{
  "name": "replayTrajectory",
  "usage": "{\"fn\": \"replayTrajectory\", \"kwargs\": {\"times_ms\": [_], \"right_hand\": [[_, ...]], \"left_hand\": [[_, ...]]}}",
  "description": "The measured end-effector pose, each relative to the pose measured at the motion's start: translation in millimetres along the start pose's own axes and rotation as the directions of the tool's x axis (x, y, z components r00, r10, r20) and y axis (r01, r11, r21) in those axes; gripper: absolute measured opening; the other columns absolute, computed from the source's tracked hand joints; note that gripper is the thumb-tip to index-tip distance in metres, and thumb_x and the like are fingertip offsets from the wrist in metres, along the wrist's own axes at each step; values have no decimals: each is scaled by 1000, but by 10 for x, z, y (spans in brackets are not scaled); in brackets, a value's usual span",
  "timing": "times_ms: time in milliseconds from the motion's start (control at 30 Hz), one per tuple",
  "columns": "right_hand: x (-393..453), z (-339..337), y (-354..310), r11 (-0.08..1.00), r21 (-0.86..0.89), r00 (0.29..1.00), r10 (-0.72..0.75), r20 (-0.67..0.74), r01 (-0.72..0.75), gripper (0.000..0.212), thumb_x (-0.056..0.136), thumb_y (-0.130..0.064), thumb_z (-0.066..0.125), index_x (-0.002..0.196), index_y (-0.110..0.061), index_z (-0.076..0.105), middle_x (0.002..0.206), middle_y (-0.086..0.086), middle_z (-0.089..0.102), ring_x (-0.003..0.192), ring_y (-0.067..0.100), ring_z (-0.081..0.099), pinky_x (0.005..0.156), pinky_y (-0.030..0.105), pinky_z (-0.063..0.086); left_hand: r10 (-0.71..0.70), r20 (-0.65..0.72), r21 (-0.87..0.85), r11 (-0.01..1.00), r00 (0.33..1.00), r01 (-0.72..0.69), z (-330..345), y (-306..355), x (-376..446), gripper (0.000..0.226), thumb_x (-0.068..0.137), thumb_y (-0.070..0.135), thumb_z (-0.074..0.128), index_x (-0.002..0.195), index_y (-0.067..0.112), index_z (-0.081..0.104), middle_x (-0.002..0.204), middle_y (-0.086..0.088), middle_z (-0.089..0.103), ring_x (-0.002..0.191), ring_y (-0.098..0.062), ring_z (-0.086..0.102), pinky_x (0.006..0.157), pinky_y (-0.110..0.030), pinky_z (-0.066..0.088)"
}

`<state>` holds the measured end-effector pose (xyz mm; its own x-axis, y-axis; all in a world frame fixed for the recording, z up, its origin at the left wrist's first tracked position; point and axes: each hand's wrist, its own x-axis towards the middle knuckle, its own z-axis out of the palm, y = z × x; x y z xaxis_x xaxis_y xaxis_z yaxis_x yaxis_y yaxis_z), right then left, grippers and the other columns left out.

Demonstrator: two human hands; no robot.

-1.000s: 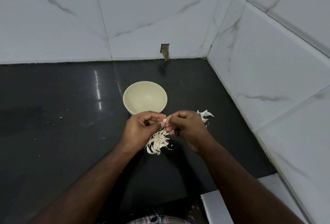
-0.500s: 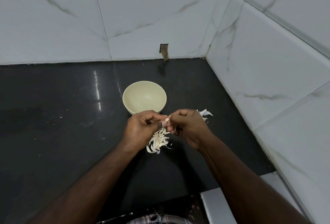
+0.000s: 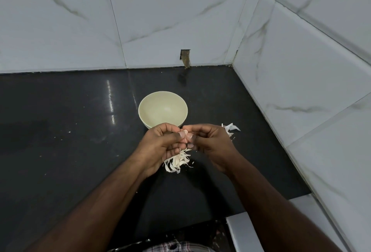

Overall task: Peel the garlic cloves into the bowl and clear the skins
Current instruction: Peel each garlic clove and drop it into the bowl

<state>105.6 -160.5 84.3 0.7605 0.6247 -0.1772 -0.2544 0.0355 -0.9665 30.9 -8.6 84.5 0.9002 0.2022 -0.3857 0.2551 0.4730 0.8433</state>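
Head view: both hands meet just in front of the bowl (image 3: 163, 109), which sits on the black surface (image 3: 60, 121). The left hand (image 3: 160, 145) and right hand (image 3: 208, 143) both have fingers curled, pinching one small clove (image 3: 185, 138) between their thumbs and fingertips. A pile of skins (image 3: 177, 161) lies right under them, with a few more scraps (image 3: 230, 128) beside the right hand.

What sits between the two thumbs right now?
In the head view, a garlic clove is pinched between the left hand and right hand, just in front of the bowl.
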Motion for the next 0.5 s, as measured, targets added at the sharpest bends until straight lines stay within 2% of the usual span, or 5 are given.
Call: {"fn": "replayTrajectory", "kwargs": {"times_ms": [100, 200, 300, 500], "right_hand": [[2, 8, -26, 1000, -19, 1000, -6, -9, 6, 23, 87, 7, 68, 98, -11, 76, 89, 13, 76, 78, 16, 71, 73, 24, 58], [1, -2, -56, 1000, -12, 999, -11, -48, 10, 22, 83, 9, 71, 97, -8, 75, 85, 12, 75, 73, 15, 70, 70, 24, 58], [5, -7, -72, 996, -83, 999, -39, -25, 37, 25, 81, 7, 74, 96, -13, 76, 84, 7, 75, 75, 14, 69, 73, 27, 59], [6, 17, -73, 974, -209, 994, -98, -42, 87, 20, 77, 6, 79, 87, -11, 75, 76, 3, 74, 71, 14, 69, 70, 27, 59]], "left_hand": [[-22, 5, 37, 999, 1000, 22, -20, 8, 6, 11, 88, 9, 72, 87, 12, 61, 76, -11, 71, 59, -12, 65, 53, -18, 51], [8, 4, 91, 996, 1000, -8, -31, 18, 8, 11, 85, 13, 75, 89, 10, 65, 78, -10, 69, 59, -10, 61, 53, -18, 49], [21, 22, 77, 997, 1000, -23, -40, 23, 6, 15, 78, 18, 78, 88, 10, 71, 81, -10, 69, 61, -9, 60, 54, -17, 49], [16, 7, 89, 996, 1000, -17, -38, 6, 19, 2, 85, 9, 75, 86, 8, 74, 80, -13, 68, 60, -9, 58, 53, -16, 49]]}}
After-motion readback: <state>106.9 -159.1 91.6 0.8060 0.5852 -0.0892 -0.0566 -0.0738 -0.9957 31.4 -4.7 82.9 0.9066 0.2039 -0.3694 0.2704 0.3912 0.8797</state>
